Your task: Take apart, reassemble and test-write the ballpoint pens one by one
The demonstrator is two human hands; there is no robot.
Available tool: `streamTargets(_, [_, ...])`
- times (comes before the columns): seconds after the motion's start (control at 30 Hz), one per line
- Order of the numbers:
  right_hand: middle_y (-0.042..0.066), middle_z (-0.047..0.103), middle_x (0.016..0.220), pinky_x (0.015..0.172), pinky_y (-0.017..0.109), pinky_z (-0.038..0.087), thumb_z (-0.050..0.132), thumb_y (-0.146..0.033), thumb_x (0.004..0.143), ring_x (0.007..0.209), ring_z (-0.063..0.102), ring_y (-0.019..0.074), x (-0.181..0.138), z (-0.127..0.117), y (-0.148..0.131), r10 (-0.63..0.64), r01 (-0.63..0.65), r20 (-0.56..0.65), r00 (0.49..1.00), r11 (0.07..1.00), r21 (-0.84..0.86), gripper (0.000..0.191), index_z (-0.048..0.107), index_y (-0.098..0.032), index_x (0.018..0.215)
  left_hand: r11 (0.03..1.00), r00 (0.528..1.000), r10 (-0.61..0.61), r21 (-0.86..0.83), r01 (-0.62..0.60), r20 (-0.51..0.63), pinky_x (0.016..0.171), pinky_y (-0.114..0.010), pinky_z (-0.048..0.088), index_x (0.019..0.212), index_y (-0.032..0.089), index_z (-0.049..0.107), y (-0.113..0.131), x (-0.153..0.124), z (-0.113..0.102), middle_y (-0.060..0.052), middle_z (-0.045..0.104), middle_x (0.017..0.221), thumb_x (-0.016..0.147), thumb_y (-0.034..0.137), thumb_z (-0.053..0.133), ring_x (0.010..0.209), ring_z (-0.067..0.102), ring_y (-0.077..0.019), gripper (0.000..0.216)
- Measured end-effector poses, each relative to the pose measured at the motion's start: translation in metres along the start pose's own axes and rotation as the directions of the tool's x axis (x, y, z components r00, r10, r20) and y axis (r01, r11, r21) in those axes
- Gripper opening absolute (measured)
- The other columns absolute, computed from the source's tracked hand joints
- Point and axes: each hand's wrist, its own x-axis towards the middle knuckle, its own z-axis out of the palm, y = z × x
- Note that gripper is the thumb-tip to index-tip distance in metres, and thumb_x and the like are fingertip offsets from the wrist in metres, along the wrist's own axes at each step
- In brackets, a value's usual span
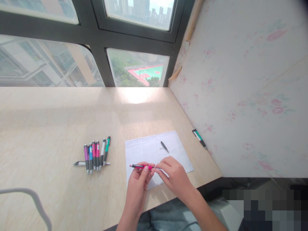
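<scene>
My left hand (139,181) pinches a pink pen barrel (141,166) and holds it level over a white sheet of paper (154,150). My right hand (174,175) is closed at the barrel's right end, where a thin refill (158,168) sticks out. A small dark pen tip piece (164,146) lies on the paper farther back. To the left, several coloured pens (96,154) lie side by side across one white pen (80,163).
The beige marble-look desk (48,122) runs under a dark-framed window. A floral-papered wall (240,96) closes off the right side, with two pens (199,138) lying at its foot. A white curved cable or frame (36,200) shows at the lower left.
</scene>
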Motion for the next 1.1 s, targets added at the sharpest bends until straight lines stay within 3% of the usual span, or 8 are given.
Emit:
streamTargets(0.3, [0.002,0.064,0.086,0.072,0.028,0.045,0.053,-0.011,0.091,0.085,0.059,0.0179,-0.011,-0.015,0.008,0.024,-0.011,0.118,0.993,0.994,-0.110,0.016,0.065,-0.023,0.089,0.997,0.998,-0.067,0.036,0.067,-0.020,0.076,-0.026,0.058,0.095,0.013,0.063,-0.006,-0.003,0.002,-0.012,0.074,0.095,0.066,0.027,0.084,0.078,0.072,-0.0177,0.037])
streamTargets(0.4, [0.002,0.063,0.085,0.071,0.029,0.046,0.051,-0.007,0.087,0.081,0.059,0.0180,-0.028,-0.025,0.016,0.062,-0.053,0.107,0.992,0.995,-0.087,0.019,0.062,-0.023,0.087,1.000,0.997,-0.019,-0.006,0.018,-0.073,0.075,-0.023,0.058,0.096,0.014,0.063,0.000,-0.001,-0.002,-0.012,0.074,0.099,0.069,0.023,0.082,0.081,0.072,-0.0169,0.034])
streamTargets(0.5, [0.003,0.062,0.083,0.070,0.030,0.047,0.050,-0.007,0.085,0.079,0.060,0.0188,-0.044,-0.025,0.032,0.137,-0.137,0.009,0.990,0.989,-0.050,0.019,0.060,-0.023,0.086,0.998,0.990,0.029,-0.056,-0.037,-0.137,0.075,-0.020,0.058,0.096,0.014,0.064,0.007,0.001,-0.007,-0.011,0.073,0.100,0.074,0.017,0.077,0.086,0.072,-0.0164,0.025])
streamTargets(0.63, [0.003,0.062,0.078,0.067,0.031,0.047,0.050,-0.008,0.084,0.075,0.060,0.0199,-0.043,-0.004,0.041,0.213,-0.224,-0.147,0.966,0.973,-0.061,0.017,0.059,-0.022,0.083,0.996,0.988,0.020,-0.086,-0.033,-0.151,0.074,-0.020,0.059,0.095,0.014,0.064,0.009,0.003,-0.011,-0.012,0.073,0.099,0.079,0.011,0.071,0.086,0.072,-0.0157,0.018])
streamTargets(0.83, [0.005,0.064,0.080,0.070,0.032,0.045,0.051,-0.008,0.083,0.082,0.060,0.0224,0.000,0.038,0.028,0.250,-0.304,-0.286,0.925,0.939,-0.163,0.016,0.060,-0.021,0.084,0.992,0.992,-0.045,-0.122,0.031,-0.115,0.076,-0.021,0.059,0.098,0.015,0.063,0.002,-0.007,-0.011,-0.012,0.073,0.101,0.083,0.011,0.067,0.086,0.072,-0.0150,0.016])
streamTargets(1.1, [0.007,0.065,0.083,0.064,0.030,0.042,0.052,-0.012,0.086,0.085,0.058,0.0227,0.026,0.057,0.031,0.254,-0.361,-0.380,0.889,0.901,-0.242,0.013,0.061,-0.021,0.090,0.988,0.994,-0.062,-0.149,0.047,-0.095,0.075,-0.020,0.058,0.096,0.015,0.063,0.001,-0.011,-0.008,-0.012,0.072,0.100,0.082,0.014,0.069,0.083,0.071,-0.0141,0.015])
